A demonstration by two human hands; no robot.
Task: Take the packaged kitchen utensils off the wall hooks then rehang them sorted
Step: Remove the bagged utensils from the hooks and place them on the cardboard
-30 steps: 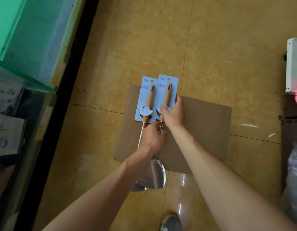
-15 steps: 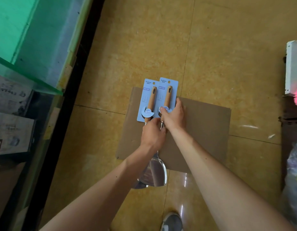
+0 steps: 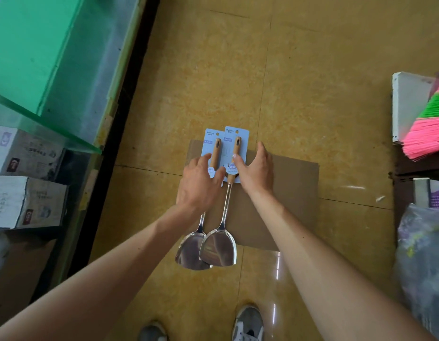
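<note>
Tiled floor (image 3: 312, 70), yellow-brown, serves as the sorting area; no wall hooks in view. Glass display counter (image 3: 53, 82) along the left.

Cardboard sheet (image 3: 287, 193) lies flat on the tiles, probably to keep the stock off the floor.

Two packaged steel spatulas lie side by side on it, handles away from the person, blades over the near edge. The left spatula (image 3: 190, 252) is partly under the right spatula (image 3: 218, 249), whose blue backing card (image 3: 234, 136) overlaps its neighbour's. Same type, so likely a matched pile for rehanging together.

Left hand (image 3: 197, 188): spread, fingers relaxed, resting on the left card and handle. Right hand (image 3: 256, 173): flat, fingers straight beside the right card, thumb touching its edge. Neither grips; they seem to be squaring the pair.

Hang hole (image 3: 236, 131) at the card top is uncovered.
</note>
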